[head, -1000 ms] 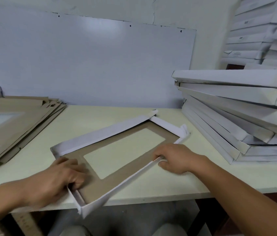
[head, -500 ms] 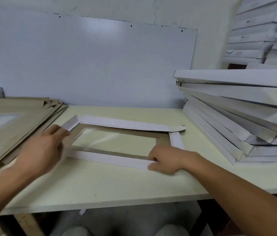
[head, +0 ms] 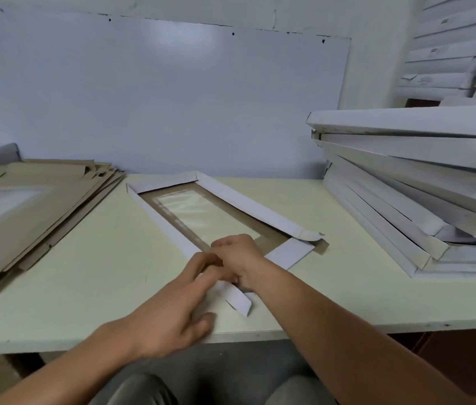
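On the table (head: 84,287), middle to front edge: box blank (head: 254,209) lying flat and slantwise, near corner close to the front edge.
Look of blank: brown card inside, white flaps folded inward along the sides, clear film window (head: 201,214) in the centre.
Left hand (head: 172,311): fingers stretched, gripping nothing, tips touching the corner tab (head: 238,301); somewhat blurred.
Right hand (head: 238,255): knuckles up, fingers bent down on the same corner; pinching or only pressing, cannot tell.
Left end of table: pile of flat brown blanks (head: 40,200).
Right end of table: leaning stack of white boxes (head: 406,185), apart from the blank.
Behind table: white board (head: 172,97).
In the way: right wrist covering part of the tab.
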Available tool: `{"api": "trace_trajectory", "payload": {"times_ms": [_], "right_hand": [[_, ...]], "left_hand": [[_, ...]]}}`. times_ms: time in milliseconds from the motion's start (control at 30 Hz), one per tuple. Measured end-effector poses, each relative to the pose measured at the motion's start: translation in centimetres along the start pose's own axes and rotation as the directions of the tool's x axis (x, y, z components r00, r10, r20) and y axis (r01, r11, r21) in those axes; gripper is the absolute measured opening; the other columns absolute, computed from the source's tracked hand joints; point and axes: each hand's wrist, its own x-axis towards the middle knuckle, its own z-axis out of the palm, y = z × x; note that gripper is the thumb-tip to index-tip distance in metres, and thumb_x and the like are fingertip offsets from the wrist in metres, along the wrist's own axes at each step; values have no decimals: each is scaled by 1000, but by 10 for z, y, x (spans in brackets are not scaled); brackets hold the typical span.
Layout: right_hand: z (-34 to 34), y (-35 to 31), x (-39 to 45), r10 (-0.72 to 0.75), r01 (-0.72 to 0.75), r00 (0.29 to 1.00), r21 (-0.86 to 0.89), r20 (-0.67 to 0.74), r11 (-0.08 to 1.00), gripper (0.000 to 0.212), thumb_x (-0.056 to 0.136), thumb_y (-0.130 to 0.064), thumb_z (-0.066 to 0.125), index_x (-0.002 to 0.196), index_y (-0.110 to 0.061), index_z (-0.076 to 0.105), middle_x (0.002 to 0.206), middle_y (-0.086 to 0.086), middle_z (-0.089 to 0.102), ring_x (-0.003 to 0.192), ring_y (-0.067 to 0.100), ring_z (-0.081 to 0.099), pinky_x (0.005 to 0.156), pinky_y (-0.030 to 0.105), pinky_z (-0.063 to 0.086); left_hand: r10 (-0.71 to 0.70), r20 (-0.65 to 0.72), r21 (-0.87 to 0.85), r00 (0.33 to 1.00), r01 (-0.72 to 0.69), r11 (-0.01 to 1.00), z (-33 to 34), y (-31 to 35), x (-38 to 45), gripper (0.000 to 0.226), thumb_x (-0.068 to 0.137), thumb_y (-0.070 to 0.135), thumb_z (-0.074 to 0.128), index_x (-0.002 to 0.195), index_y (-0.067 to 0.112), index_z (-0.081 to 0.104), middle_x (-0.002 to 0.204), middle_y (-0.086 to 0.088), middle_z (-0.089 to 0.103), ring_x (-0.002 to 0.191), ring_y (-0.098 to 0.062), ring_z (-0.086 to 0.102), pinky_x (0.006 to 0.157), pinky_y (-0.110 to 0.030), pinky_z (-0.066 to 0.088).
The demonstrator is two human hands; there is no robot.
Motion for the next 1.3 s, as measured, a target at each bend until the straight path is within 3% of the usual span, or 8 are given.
{"api": "trace_trajectory", "payload": {"times_ms": [200, 267, 333, 400, 533, 700, 1033, 1300], "right_hand": [[0, -5, 5, 83, -93, 995, 214, 55, 972, 18, 91, 2, 51, 83, -5, 65, 64, 8, 63, 54, 21, 58, 59, 28, 48], [-17, -4, 10, -135, 138, 990, -184, 26, 973, 27, 91, 5, 47, 86, -9, 70, 75, 2, 68, 67, 15, 65, 66, 25, 53], [-38, -4, 9, -304, 313, 945, -611, 122, 728, 32, 88, 0, 48, 88, -21, 72, 87, -12, 66, 87, 10, 65, 79, 23, 51], [-58, -2, 10, -243, 368, 930, -717, 277, 592, 23, 87, -12, 57, 93, -30, 70, 91, -18, 62, 90, 5, 62, 80, 21, 49], [-80, -6, 7, -56, 377, 911, -769, 409, 517, 37, 71, -46, 81, 103, -36, 64, 100, -17, 59, 89, 3, 59, 76, 23, 47], [-83, -6, -5, -42, 426, 879, -742, 476, 518, 28, 67, -38, 87, 83, -28, 67, 67, -18, 52, 59, 2, 47, 62, 23, 38], [-80, 20, -67, -343, 597, 780, -787, 523, 158, 8, 87, -23, 61, 93, -22, 66, 94, -11, 64, 87, 9, 56, 80, 34, 48], [-81, 61, -85, -575, 613, 570, -770, 586, -176, 24, 95, -25, 47, 101, -19, 69, 106, -7, 65, 92, 20, 60, 67, 37, 52]], "left_hand": [[37, -23, 76, 999, -35, 997, 6, -7, 13, 41, 79, -3, 52, 110, 21, 62, 122, 4, 45, 106, -14, 52, 87, -31, 49], [5, 2, 87, 1000, -6, 996, 4, -14, 14, 24, 80, -2, 53, 94, 16, 63, 106, 5, 50, 92, -12, 53, 81, -34, 50], [-13, 24, 71, 1000, 11, 997, 0, -21, 12, 22, 78, -1, 53, 87, 15, 63, 97, 7, 53, 87, -11, 55, 77, -33, 51], [-15, 25, 59, 1000, 14, 998, -6, -27, 13, 23, 74, -2, 52, 82, 18, 62, 89, 11, 57, 81, -8, 56, 72, -31, 51], [-147, -38, -1, 988, 147, 989, -12, -38, 13, 32, 79, 2, 55, 84, 31, 43, 82, 12, 63, 74, -12, 60, 66, -35, 52], [-211, 10, -143, 977, 210, 967, -16, -42, 11, 34, 75, 4, 56, 92, 31, 44, 95, 14, 61, 90, -16, 62, 81, -44, 54], [-252, 164, -438, 954, 299, 848, -28, -57, 8, 14, 78, 1, 78, 85, 10, 69, 107, -5, 72, 111, -19, 65, 100, -33, 49], [-273, 137, -474, 952, 305, 826, -31, -49, 14, 26, 88, 35, 72, 102, 13, 74, 105, -10, 73, 104, -38, 65, 99, -55, 47]]}}
